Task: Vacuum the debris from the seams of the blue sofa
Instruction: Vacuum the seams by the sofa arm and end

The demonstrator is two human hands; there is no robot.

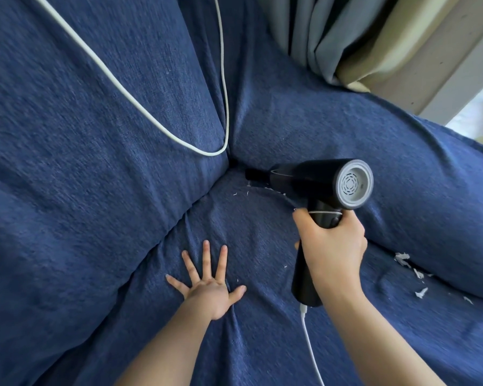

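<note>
My right hand [333, 246] grips the handle of a black handheld vacuum [313, 176] with a grey vented rear cap. Its narrow nozzle [255, 174] points left into the corner seam of the blue sofa [95, 162], where the seat meets the back cushions. Small white debris flecks [247, 190] lie just below the nozzle along the seam. My left hand [208, 280] presses flat on the seat cushion with fingers spread, to the lower left of the vacuum. More white debris scraps [410, 267] sit in the right-hand seam.
A white cable [151, 118] loops across the left back cushion down to the corner. The vacuum's own white cord [311, 346] hangs from the handle's base. Grey curtains [318, 37] and a beige frame [418, 59] stand behind the sofa at the upper right.
</note>
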